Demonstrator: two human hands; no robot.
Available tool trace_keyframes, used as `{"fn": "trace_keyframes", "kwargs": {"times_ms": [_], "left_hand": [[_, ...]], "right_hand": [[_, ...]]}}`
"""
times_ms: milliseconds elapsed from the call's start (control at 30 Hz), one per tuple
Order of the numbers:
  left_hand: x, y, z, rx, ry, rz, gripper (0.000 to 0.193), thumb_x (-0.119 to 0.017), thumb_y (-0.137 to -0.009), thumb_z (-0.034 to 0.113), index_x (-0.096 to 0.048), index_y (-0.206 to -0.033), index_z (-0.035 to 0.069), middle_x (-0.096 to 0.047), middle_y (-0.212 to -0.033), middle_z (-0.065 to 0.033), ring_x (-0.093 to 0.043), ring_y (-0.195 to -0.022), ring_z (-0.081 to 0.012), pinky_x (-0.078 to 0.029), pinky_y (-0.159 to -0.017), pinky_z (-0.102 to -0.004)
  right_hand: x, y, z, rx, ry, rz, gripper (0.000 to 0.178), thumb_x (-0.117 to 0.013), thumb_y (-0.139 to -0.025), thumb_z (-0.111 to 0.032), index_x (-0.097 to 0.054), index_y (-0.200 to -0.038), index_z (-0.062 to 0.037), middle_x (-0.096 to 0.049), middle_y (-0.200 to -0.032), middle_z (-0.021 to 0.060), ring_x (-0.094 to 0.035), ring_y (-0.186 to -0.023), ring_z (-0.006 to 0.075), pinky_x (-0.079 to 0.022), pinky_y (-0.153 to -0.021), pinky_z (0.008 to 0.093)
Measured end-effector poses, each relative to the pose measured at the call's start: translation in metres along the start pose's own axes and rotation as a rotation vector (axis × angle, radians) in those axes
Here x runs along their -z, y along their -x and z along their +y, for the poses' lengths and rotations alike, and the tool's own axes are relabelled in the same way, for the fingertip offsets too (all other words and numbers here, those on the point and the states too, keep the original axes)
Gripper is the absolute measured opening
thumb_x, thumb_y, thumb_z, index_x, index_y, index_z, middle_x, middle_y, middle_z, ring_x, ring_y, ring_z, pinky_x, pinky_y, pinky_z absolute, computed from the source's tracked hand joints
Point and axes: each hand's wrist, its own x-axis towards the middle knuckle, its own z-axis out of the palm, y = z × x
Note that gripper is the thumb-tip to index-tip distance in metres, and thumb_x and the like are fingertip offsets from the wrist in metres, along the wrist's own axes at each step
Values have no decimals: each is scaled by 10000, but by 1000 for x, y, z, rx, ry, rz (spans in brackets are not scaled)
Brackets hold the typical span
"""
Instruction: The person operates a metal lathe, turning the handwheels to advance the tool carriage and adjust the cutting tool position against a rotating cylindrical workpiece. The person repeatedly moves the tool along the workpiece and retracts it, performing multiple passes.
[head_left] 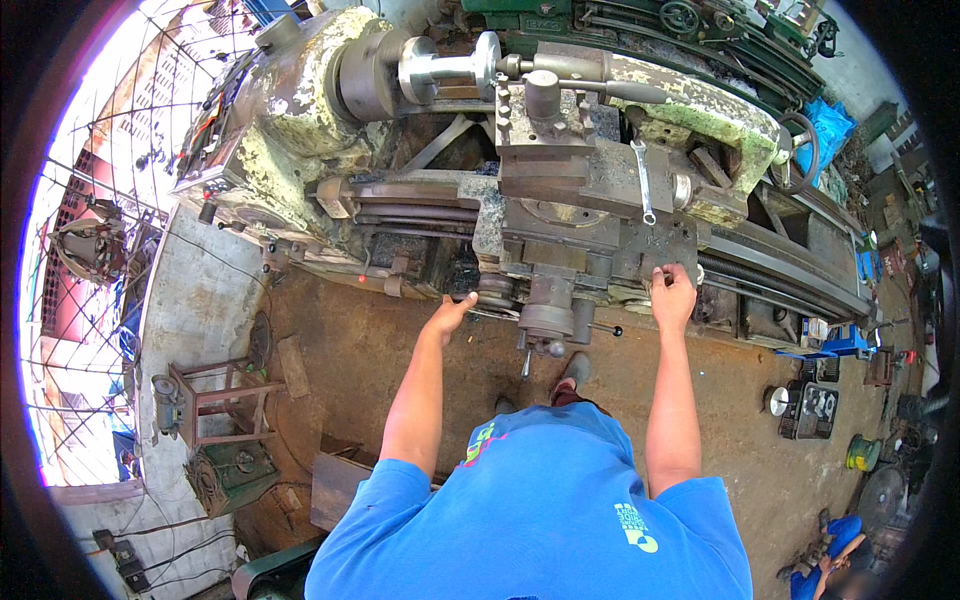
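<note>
In front of me stands a worn metal lathe point(320, 130) with flaking pale green paint. A shiny flanged metal workpiece point(445, 68) sits between its chuck point(370, 78) and the tailstock point(640, 85). My left hand point(448, 318) is closed at the rim of the carriage handwheel point(498, 290), thumb along the edge. At the right front of the carriage point(580, 210), my right hand point(673, 297) has its fingers bent together against the surface; what they hold, if anything, is hidden. A wrench point(643, 185) lies on the carriage beyond that hand. The tool post point(543, 110) stands close to the workpiece.
A lever with a black knob point(617, 331) juts toward me between my hands. The tailstock handwheel point(797, 150) is at the far right. A rusty metal stand point(225, 400) is at left, a black crate point(808, 410) at right. Another person point(830, 555) is low at right.
</note>
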Motion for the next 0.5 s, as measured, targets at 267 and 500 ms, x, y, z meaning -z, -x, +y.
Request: {"fn": "trace_keyframes", "kwargs": {"times_ms": [267, 500], "left_hand": [[0, -1, -3, -20, 37, 7, 1278, -650, -811, 678, 103, -1500, -90, -15, -1600, -293, -89, -1500, -355, -163, -1189, -456], [-34, 13, -11, -118, 16, 488, 1009, -690, -841, 561, -228, -1506, -40, -374, -1507, -258, -417, -1364, -373, -301, -1134, -495]], "right_hand": [[0, 0, 1, 13, 8, 2, 188, -696, -843, -203, -678, -924, -35, -670, -697, 145, -658, -625, 284, -509, -630, 382], [-1, -1, 4, -9, -19, -11, 182, -698, -842, -206, -680, -920, -42, -661, -691, 147, -650, -626, 282, -504, -627, 379]]}}
